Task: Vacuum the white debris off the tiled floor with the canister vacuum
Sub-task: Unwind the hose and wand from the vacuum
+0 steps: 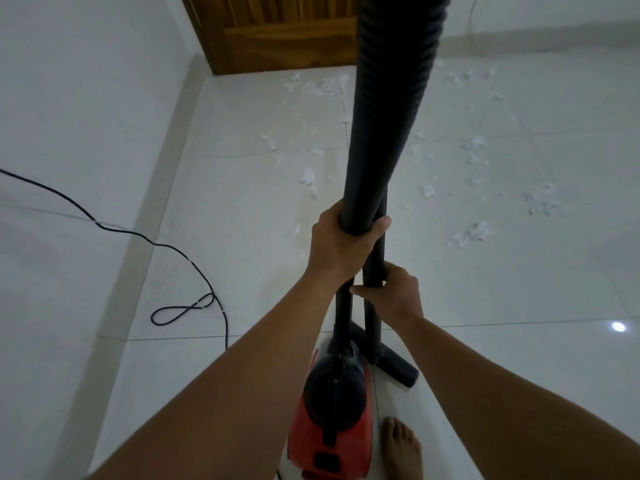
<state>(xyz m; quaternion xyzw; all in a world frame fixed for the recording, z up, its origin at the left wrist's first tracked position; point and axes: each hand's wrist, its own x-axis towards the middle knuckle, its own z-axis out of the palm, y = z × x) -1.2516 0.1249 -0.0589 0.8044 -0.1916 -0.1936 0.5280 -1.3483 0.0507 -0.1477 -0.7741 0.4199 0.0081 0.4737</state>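
Note:
A red and black canister vacuum (334, 420) stands on the white tiled floor (519, 358) just below my hands. My left hand (341, 245) is shut on the end of its black ribbed hose (391, 109), which rises out of the top of the view. My right hand (393, 294) grips the black wand tube (375, 258), which stands upright beside the hose. The wand's floor nozzle (394, 368) rests on the tile next to the canister. White debris (472, 233) lies scattered over the floor ahead, to the left and right of the hose.
A black power cord (183, 308) loops across the floor at the left, along a white wall. A wooden door (277, 32) closes the far corner. My bare foot (403, 448) stands right of the canister.

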